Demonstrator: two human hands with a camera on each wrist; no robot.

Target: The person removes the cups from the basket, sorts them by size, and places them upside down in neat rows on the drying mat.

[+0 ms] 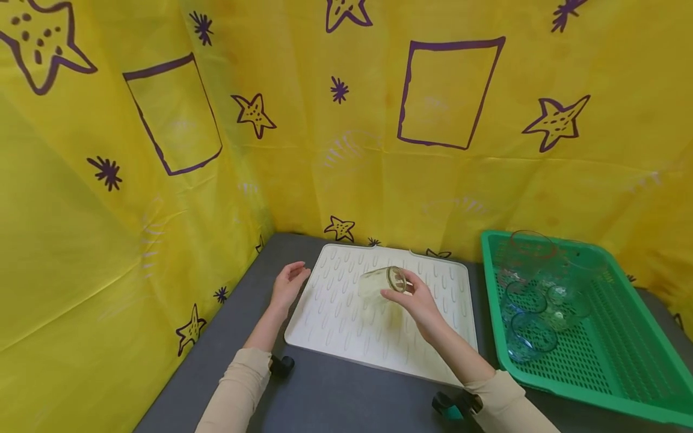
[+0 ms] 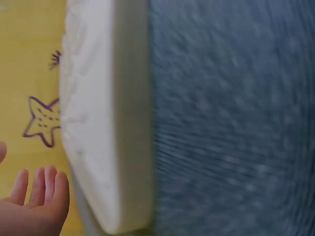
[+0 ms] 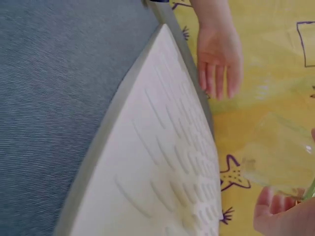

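Observation:
My right hand [image 1: 421,302] grips a yellowish see-through drinking glass [image 1: 376,281] close to its rim, thumb on the near side and fingers behind. The glass lies tipped over in the air above a white ridged drying mat [image 1: 331,328], its mouth facing right. In the right wrist view the glass [image 3: 278,155] shows only faintly against the yellow backdrop. At the mat's left edge hovers my left hand [image 1: 288,288], fingers loosely bent and holding nothing; the left wrist view shows the same hand [image 2: 39,206] with its fingers spread a little.
To the right of the mat stands a green plastic basket [image 1: 492,300] with several glasses in it, among them a blue glass [image 1: 533,337] and a red-rimmed glass [image 1: 530,246]. The dark table [image 1: 346,394] is bordered behind and on the left by a yellow cloth [image 1: 303,180].

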